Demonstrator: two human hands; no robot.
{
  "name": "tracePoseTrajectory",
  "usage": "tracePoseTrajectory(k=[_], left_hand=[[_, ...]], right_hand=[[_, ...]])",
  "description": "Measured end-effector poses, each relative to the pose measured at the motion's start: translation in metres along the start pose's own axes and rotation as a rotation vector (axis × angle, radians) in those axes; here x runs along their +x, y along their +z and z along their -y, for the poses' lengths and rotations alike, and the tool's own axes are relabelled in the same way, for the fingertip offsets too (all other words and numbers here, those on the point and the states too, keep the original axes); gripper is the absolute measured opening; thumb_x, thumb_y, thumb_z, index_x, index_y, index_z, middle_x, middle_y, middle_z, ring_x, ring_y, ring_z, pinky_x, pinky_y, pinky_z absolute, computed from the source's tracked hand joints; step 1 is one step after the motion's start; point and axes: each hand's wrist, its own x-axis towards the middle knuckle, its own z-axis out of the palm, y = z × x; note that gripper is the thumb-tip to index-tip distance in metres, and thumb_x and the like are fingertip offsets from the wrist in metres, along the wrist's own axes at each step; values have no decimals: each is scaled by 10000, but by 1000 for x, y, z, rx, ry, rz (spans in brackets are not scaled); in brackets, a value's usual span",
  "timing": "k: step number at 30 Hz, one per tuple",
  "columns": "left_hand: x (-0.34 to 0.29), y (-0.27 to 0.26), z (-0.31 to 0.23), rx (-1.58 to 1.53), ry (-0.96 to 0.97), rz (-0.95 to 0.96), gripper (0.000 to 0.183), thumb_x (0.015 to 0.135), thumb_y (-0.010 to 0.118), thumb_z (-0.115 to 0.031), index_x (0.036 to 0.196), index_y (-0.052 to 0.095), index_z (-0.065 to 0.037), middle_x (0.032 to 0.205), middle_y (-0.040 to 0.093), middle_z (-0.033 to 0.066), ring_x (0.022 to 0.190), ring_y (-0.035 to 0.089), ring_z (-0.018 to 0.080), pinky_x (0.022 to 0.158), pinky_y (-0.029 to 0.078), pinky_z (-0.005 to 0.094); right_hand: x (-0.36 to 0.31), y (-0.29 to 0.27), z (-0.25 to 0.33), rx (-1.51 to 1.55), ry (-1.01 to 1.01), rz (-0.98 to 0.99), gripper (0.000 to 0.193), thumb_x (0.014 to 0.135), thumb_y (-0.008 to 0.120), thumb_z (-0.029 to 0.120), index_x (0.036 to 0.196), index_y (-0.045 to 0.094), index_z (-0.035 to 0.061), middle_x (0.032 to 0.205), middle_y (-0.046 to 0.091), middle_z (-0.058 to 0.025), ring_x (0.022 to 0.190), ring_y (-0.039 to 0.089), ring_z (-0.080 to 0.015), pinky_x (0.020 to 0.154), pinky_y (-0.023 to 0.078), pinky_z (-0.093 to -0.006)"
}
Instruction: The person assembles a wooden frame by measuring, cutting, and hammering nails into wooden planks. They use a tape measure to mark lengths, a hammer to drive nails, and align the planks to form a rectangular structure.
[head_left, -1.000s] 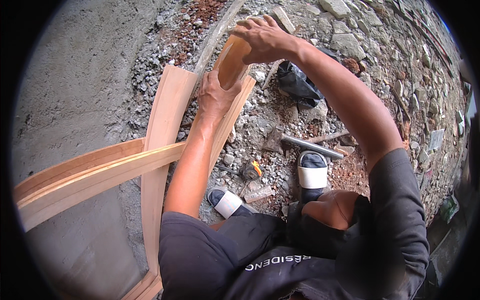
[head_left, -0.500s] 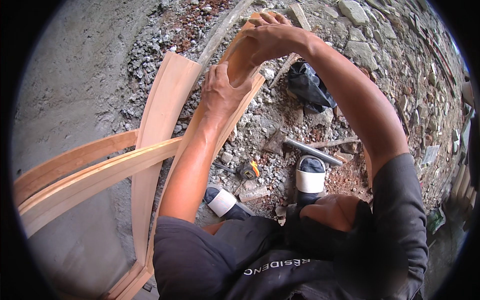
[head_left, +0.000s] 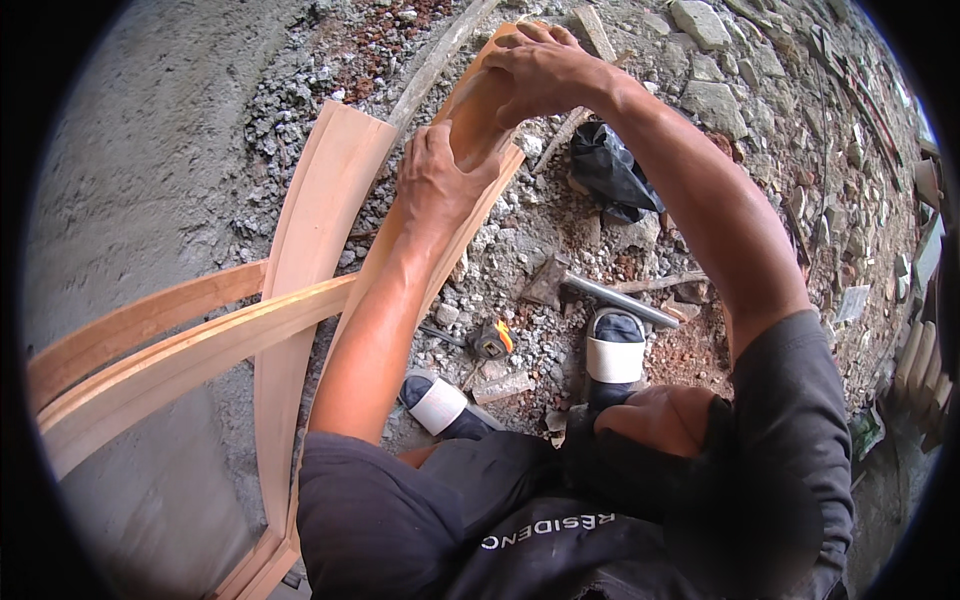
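Observation:
My left hand (head_left: 440, 185) grips a long curved strip of moulded wood (head_left: 478, 110) partway up, fingers wrapped around it. My right hand (head_left: 545, 70) closes over the same strip's far end. The strip runs from upper centre down toward my lap. A second wide curved wooden moulding (head_left: 315, 240) lies just left of it on the ground. Two more curved wooden strips (head_left: 170, 340) cross under it, running off to the left.
Gravel and broken stone (head_left: 720, 90) cover the ground on the right; smooth grey concrete (head_left: 140, 170) lies on the left. A hammer (head_left: 590, 285), a small tape measure (head_left: 492, 340) and a black bag (head_left: 610, 170) lie by my feet in sandals (head_left: 615, 355).
Both hands have shifted slightly up and right along the strip, and the right hand now wraps more closely over its far end. The view has tilted a little.

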Motion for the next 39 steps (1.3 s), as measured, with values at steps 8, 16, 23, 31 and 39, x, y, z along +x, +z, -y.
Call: tracePoseTrajectory(k=[8, 16, 23, 31, 39], left_hand=[[2, -7, -3, -13, -45, 60, 753, 722, 718, -465, 1216, 490, 55, 1164, 537, 225, 1102, 525, 370, 942, 438, 457], [1, -4, 2, -32, -27, 53, 762, 722, 714, -493, 1214, 491, 45, 1129, 545, 218, 1079, 534, 371, 935, 442, 460], [2, 0, 3, -16, -26, 37, 765, 709, 724, -492, 1207, 496, 41, 1134, 545, 217, 1087, 533, 368, 934, 444, 459], [1, -2, 1, -46, -23, 38, 804, 695, 739, -511, 1221, 500, 48, 1130, 553, 216, 1073, 546, 370, 926, 451, 459], [-1, -5, 2, -26, -27, 35, 762, 719, 740, -461, 1226, 498, 53, 1141, 556, 223, 1083, 545, 369, 930, 452, 456]], right_hand=[[7, 13, -7, 21, -24, -93, 801, 625, 722, 612, 1325, 545, 264, 1419, 461, -87, 1416, 243, -324, 1117, 161, -559], [5, 12, -1, 27, 29, -54, 743, 647, 692, 467, 1335, 517, 247, 1460, 412, -74, 1427, 210, -330, 1149, 147, -531], [7, 0, 8, -82, 51, 74, 795, 683, 678, 484, 1391, 440, 210, 1480, 377, -90, 1442, 167, -330, 1145, 148, -577], [-12, -3, -18, 50, -45, 8, 865, 700, 695, 215, 1474, 308, 194, 1544, 249, -112, 1449, 147, -304, 1164, 130, -570], [-141, 32, -43, 545, 20, -413, 469, 888, 595, 225, 1314, 509, 49, 1350, 503, -213, 1264, 478, -335, 1070, 382, -455]])
